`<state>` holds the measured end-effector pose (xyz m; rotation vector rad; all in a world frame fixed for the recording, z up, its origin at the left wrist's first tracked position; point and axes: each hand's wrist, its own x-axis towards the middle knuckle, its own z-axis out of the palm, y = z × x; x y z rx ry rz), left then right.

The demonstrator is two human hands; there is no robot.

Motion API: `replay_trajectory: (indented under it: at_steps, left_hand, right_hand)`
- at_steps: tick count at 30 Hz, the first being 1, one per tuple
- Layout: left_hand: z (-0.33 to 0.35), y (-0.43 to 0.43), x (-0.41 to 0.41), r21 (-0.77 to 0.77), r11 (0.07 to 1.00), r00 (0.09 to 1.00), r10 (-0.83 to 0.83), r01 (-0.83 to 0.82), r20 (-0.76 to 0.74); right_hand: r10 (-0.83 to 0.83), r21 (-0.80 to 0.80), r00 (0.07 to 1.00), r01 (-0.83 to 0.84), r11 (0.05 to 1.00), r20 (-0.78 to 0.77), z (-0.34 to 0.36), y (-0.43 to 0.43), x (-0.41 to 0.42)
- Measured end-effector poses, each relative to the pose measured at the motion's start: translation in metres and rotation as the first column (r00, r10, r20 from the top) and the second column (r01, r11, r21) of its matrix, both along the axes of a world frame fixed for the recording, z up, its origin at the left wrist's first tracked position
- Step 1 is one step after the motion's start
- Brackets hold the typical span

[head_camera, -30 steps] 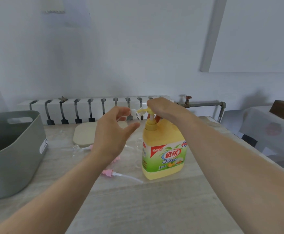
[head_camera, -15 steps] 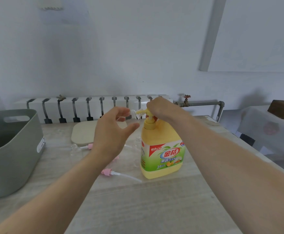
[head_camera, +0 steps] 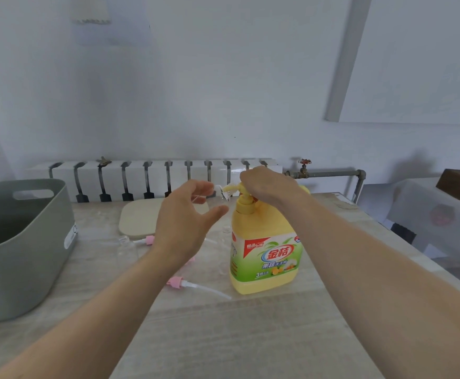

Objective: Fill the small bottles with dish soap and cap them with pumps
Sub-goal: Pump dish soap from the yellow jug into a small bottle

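Observation:
A big yellow dish soap bottle (head_camera: 264, 258) stands on the table at centre. My right hand (head_camera: 267, 186) lies over its pump head, fingers curled round it, and the yellow nozzle (head_camera: 230, 188) sticks out to the left. My left hand (head_camera: 188, 220) holds a small clear bottle (head_camera: 222, 195) with its mouth at the nozzle tip; the bottle is hard to make out. Another small clear bottle (head_camera: 127, 248) stands left of my left arm, and one more (head_camera: 226, 231) is just behind the soap bottle. Pink pumps with tubes (head_camera: 176, 283) (head_camera: 149, 240) lie on the table.
A grey plastic tub (head_camera: 23, 242) takes up the table's left side. A beige mat (head_camera: 141, 220) lies at the back by the white radiator (head_camera: 155, 176). A cloth-covered side table (head_camera: 428, 214) stands beyond the right edge.
My right hand has pushed the pump head down a little; the white stem seen earlier no longer shows. My left hand stays at the nozzle.

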<state>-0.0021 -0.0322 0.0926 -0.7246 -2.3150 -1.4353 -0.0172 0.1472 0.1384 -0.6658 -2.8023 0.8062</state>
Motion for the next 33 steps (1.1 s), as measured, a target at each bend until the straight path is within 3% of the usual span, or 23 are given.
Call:
replay_trajectory:
  at_steps: [9,22,28,33]
  left_hand:
    - [0.003,-0.009,-0.001,0.009,1.0,1.0,0.022,-0.022,0.01]
    - [0.011,-0.011,-0.002,-0.096,0.994,0.992,0.046,-0.057,-0.114]
    - [0.017,-0.007,-0.002,-0.155,0.986,0.984,0.042,-0.069,-0.171]
    - [0.019,-0.004,-0.002,-0.171,0.983,0.984,0.034,-0.065,-0.178]
  right_hand:
    - [0.094,-0.042,0.995,-0.093,0.995,0.024,0.007,-0.002,0.003]
    - [0.008,-0.069,1.0,-0.007,0.998,0.008,0.007,-0.004,-0.003]
    - [-0.041,-0.154,0.999,0.038,0.987,-0.015,0.005,-0.005,-0.005]
    - [-0.01,-0.1,1.0,0.012,0.995,0.022,0.006,-0.007,-0.004]
